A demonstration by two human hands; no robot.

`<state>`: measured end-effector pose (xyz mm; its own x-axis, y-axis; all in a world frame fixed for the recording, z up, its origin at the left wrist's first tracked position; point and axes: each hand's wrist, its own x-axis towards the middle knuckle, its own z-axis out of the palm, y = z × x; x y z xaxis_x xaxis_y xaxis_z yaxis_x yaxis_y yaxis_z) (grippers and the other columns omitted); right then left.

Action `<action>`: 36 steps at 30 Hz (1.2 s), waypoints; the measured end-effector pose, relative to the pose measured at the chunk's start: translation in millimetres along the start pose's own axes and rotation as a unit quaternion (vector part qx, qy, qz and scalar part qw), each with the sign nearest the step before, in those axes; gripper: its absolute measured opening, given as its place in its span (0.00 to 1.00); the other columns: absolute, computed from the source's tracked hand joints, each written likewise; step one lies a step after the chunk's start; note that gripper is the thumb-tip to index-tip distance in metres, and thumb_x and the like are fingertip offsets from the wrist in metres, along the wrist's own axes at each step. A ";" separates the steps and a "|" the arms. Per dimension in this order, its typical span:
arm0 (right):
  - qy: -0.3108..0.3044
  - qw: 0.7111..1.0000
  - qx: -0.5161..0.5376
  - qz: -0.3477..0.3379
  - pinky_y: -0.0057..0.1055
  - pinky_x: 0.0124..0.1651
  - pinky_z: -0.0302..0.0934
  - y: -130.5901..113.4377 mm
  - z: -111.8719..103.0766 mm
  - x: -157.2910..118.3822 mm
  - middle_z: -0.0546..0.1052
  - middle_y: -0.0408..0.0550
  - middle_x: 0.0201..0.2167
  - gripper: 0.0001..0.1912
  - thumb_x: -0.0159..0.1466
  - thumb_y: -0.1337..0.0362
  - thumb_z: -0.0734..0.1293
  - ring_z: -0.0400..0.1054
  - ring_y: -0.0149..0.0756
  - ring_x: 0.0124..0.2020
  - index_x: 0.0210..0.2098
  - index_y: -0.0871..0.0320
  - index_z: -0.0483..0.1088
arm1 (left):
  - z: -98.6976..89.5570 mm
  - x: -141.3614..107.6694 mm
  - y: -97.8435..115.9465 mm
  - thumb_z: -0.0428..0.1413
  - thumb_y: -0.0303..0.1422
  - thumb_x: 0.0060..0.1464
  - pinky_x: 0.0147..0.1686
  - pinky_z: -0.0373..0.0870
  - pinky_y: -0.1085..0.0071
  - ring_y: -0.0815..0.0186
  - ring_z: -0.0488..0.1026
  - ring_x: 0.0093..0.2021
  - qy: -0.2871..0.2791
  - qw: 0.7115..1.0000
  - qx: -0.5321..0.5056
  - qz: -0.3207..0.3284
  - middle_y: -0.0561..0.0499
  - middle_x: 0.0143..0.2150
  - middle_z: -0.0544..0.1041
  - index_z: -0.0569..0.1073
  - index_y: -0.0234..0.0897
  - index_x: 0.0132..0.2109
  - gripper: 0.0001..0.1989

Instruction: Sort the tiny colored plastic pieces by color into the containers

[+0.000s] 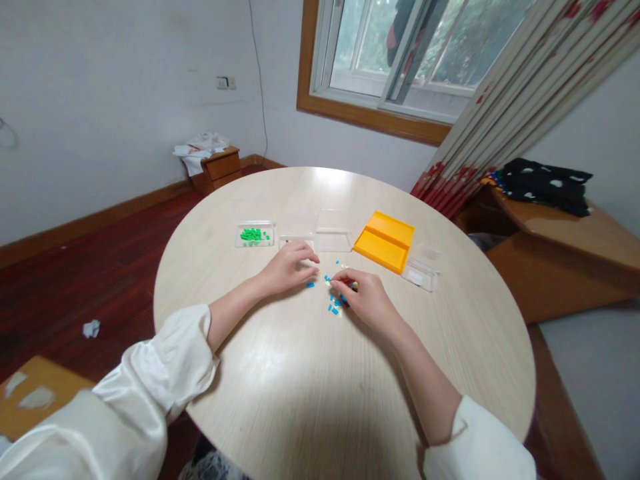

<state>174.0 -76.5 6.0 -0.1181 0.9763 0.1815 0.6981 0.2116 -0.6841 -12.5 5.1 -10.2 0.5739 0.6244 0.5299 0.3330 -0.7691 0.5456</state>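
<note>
A small loose heap of blue and pale-yellow pieces (335, 311) lies mid-table, partly covered by my right hand (367, 298). That hand's thumb and forefinger are pinched together at the heap's edge; what sits between them is too small to make out. My left hand (290, 268) hovers just left of the heap, fingers curved and thumb apart from them. A tiny yellowish piece shows near its fingertips, and a lone blue piece (311, 285) lies below them. Behind my left hand, a clear lidded box (283, 240) is partly hidden.
Along the table's (280, 400) far side stand a clear box (237, 241) with green pieces (254, 235), another open clear box (345, 241), an open orange-yellow case (381, 252) and a small clear box (430, 283). A wooden cabinet (565, 267) stands at right.
</note>
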 end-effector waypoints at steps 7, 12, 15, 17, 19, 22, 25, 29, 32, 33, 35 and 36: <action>0.015 0.999 0.030 0.011 0.29 0.34 0.59 -0.3 6.4 2.9 0.78 0.47 0.27 0.10 0.60 0.63 0.62 0.68 0.32 0.28 0.29 0.59 0.74 | 7.9 -1.2 7.7 0.58 0.31 0.52 0.41 0.65 0.67 0.64 0.69 0.39 -0.056 0.997 -0.032 0.048 0.48 0.34 0.73 0.75 0.37 0.34 0.03; 0.017 0.998 0.062 0.024 0.30 0.35 0.60 -1.7 7.9 4.2 0.77 0.47 0.27 0.10 0.60 0.64 0.62 0.68 0.33 0.29 0.28 0.60 0.74 | 10.3 -2.0 9.6 0.57 0.32 0.53 0.41 0.65 0.67 0.65 0.69 0.38 -0.058 0.996 -0.046 0.047 0.48 0.34 0.73 0.74 0.36 0.33 0.04; 0.020 0.997 0.075 0.027 0.30 0.35 0.59 -1.8 8.1 4.5 0.77 0.47 0.25 0.11 0.60 0.63 0.62 0.68 0.33 0.28 0.28 0.60 0.74 | 10.5 -1.9 11.0 0.57 0.31 0.52 0.41 0.65 0.67 0.65 0.69 0.37 -0.054 0.996 -0.053 0.041 0.48 0.33 0.73 0.74 0.36 0.33 0.03; 0.021 0.996 0.081 0.028 0.30 0.34 0.59 -1.6 8.0 4.6 0.76 0.46 0.25 0.11 0.60 0.62 0.62 0.68 0.33 0.28 0.27 0.60 0.74 | 10.1 -1.6 12.1 0.57 0.31 0.52 0.41 0.66 0.67 0.65 0.69 0.37 -0.045 0.996 -0.059 0.042 0.48 0.33 0.74 0.74 0.36 0.33 0.03; 0.021 0.996 0.084 0.031 0.29 0.34 0.59 -1.1 8.2 4.6 0.76 0.46 0.25 0.11 0.60 0.61 0.62 0.67 0.33 0.29 0.27 0.60 0.74 | 9.5 -1.5 13.5 0.57 0.31 0.52 0.40 0.66 0.67 0.65 0.69 0.37 -0.035 0.996 -0.066 0.049 0.47 0.33 0.74 0.73 0.36 0.33 0.03; 0.015 0.996 0.086 0.031 0.29 0.34 0.58 -0.2 8.9 4.9 0.76 0.47 0.25 0.12 0.60 0.61 0.61 0.67 0.34 0.29 0.28 0.60 0.74 | 8.3 -1.5 16.4 0.56 0.31 0.53 0.40 0.66 0.67 0.65 0.69 0.37 -0.028 0.995 -0.072 0.062 0.47 0.33 0.74 0.73 0.36 0.33 0.04; 0.000 0.996 0.084 0.022 0.29 0.35 0.58 -0.2 8.9 5.2 0.77 0.47 0.26 0.14 0.61 0.61 0.59 0.68 0.34 0.29 0.28 0.60 0.74 | 7.3 -1.3 19.5 0.55 0.30 0.52 0.40 0.66 0.67 0.65 0.69 0.36 -0.030 0.995 -0.072 0.065 0.48 0.32 0.74 0.72 0.36 0.32 0.03; -0.014 0.998 0.061 0.019 0.29 0.35 0.58 -0.3 1.3 4.2 0.77 0.47 0.27 0.15 0.61 0.61 0.59 0.67 0.33 0.30 0.29 0.61 0.74 | 5.9 -0.5 17.7 0.55 0.28 0.50 0.39 0.65 0.68 0.66 0.69 0.36 -0.016 0.994 -0.078 0.075 0.50 0.31 0.73 0.70 0.35 0.31 0.01; -0.050 0.998 0.013 0.031 0.27 0.31 0.56 2.7 -12.3 1.2 0.75 0.46 0.24 0.12 0.59 0.61 0.61 0.65 0.31 0.27 0.27 0.61 0.73 | 3.4 0.5 9.0 0.55 0.27 0.48 0.38 0.65 0.69 0.67 0.68 0.35 0.007 0.997 -0.067 0.046 0.51 0.31 0.73 0.70 0.35 0.30 0.00; -0.072 0.997 -0.006 0.034 0.26 0.30 0.55 4.3 -17.5 -0.1 0.75 0.45 0.23 0.11 0.58 0.61 0.61 0.64 0.31 0.26 0.26 0.60 0.73 | 2.4 0.9 5.1 0.55 0.27 0.48 0.37 0.64 0.70 0.67 0.68 0.34 0.015 0.997 -0.064 0.030 0.51 0.31 0.73 0.70 0.36 0.31 0.01; -0.110 0.992 -0.044 0.038 0.25 0.28 0.53 7.6 -27.1 -2.8 0.73 0.44 0.21 0.10 0.57 0.62 0.62 0.63 0.29 0.24 0.24 0.60 0.72 | 0.1 1.9 -2.4 0.55 0.26 0.48 0.35 0.64 0.71 0.68 0.67 0.33 0.033 0.998 -0.059 0.007 0.51 0.31 0.72 0.70 0.35 0.31 0.01; -0.126 0.989 -0.060 0.039 0.25 0.27 0.52 8.8 -31.0 -3.9 0.73 0.43 0.20 0.10 0.56 0.63 0.62 0.62 0.29 0.23 0.24 0.59 0.71 | -0.9 2.5 -5.7 0.54 0.26 0.47 0.34 0.63 0.72 0.69 0.67 0.32 0.039 0.998 -0.056 0.002 0.51 0.30 0.72 0.70 0.35 0.30 0.01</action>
<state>202.5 -79.9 21.1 -0.2235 0.9728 -0.0607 0.7887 0.1439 -0.5976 -13.6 11.2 -11.4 0.5137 0.6332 0.5790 0.2426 -0.7545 0.6099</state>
